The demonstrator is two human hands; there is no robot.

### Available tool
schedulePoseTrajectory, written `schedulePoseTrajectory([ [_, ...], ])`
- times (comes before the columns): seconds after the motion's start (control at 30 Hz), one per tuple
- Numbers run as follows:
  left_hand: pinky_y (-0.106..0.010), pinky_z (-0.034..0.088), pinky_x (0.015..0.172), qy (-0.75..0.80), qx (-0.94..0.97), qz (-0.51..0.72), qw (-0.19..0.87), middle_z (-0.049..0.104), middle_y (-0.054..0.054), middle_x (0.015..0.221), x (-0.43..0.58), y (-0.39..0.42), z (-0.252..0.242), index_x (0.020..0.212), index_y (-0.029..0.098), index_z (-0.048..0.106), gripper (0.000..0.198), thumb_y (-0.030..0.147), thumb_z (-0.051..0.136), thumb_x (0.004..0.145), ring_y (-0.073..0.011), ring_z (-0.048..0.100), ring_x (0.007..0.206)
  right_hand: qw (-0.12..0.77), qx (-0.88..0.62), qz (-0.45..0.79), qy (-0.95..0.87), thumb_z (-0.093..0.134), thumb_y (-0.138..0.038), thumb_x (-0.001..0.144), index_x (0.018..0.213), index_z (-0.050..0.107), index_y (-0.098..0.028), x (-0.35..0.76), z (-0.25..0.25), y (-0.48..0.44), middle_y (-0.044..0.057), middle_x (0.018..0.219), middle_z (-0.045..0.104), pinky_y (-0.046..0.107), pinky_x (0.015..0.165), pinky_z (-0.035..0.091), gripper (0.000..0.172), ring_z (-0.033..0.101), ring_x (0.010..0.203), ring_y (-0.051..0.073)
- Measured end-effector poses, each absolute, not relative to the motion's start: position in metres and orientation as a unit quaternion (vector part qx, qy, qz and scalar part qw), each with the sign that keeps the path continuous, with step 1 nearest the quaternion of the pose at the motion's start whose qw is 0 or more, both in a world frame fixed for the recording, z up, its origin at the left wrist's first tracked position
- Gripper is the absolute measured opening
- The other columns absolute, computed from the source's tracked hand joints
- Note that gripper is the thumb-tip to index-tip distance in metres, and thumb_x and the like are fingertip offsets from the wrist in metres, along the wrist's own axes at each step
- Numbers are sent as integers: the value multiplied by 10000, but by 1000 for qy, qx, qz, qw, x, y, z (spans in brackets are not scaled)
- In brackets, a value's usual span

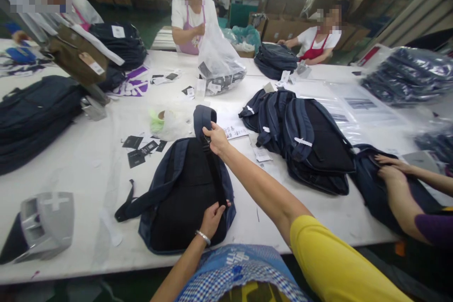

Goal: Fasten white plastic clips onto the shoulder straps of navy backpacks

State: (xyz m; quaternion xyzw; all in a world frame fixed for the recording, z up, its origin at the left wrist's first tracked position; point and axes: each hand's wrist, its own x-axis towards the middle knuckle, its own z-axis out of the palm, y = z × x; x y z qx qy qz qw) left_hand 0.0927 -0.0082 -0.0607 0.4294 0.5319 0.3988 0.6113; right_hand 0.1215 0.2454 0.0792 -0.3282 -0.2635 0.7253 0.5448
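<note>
A navy backpack [177, 193] lies back-panel up on the white table [78, 165] in front of me. My right hand [215, 139] reaches out and pinches the top of its shoulder strap near the carry handle [204, 117]. My left hand [211, 219], with a silver bracelet on the wrist, holds the lower end of the same strap near the bag's bottom. One loose strap [129, 205] trails off to the left.
A pile of navy backpacks [300, 141] lies to the right, where another person's hands [389, 167] press on a bag. Black tags [139, 148] and a tape roll [161, 115] lie beyond. More bags lie at left [31, 118]. Two people work across the table.
</note>
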Motion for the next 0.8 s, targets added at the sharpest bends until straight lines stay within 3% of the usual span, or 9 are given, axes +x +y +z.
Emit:
schedulePoseTrajectory([
  [0.43, -441, 408, 1011, 518, 397, 403, 642, 694, -113, 1062, 91, -13, -69, 954, 156, 721, 393, 495, 585, 808, -282, 612, 1060, 550, -346, 704, -287, 701, -107, 636, 894, 607, -191, 121, 59, 256, -39, 776, 697, 281, 785, 531, 287, 643, 772, 128],
  [0.57, -428, 406, 1023, 521, 323, 428, 664, 667, -139, 1122, 92, 2, -46, 1170, 135, 611, 514, 442, 670, 763, -266, 603, 1085, 535, -343, 721, -275, 707, -153, 662, 898, 590, -199, 123, 64, 254, -31, 770, 696, 305, 771, 542, 267, 649, 794, 147],
  [0.67, -392, 430, 1005, 568, 289, 487, 597, 635, -151, 1181, 93, 31, -22, 1279, 152, 508, 664, 383, 744, 703, -252, 590, 1109, 531, -319, 734, -279, 718, -196, 673, 904, 587, -201, 125, 75, 245, -28, 759, 693, 310, 751, 547, 265, 652, 773, 154],
  [0.8, -360, 508, 881, 559, 345, 500, 564, 712, -126, 962, 89, 73, 1, 1066, 134, 628, 415, 396, 690, 750, -231, 673, 906, 524, -306, 744, -280, 724, -264, 688, 879, 589, -194, 132, 96, 231, -21, 744, 688, 306, 748, 543, 244, 650, 777, 160],
])
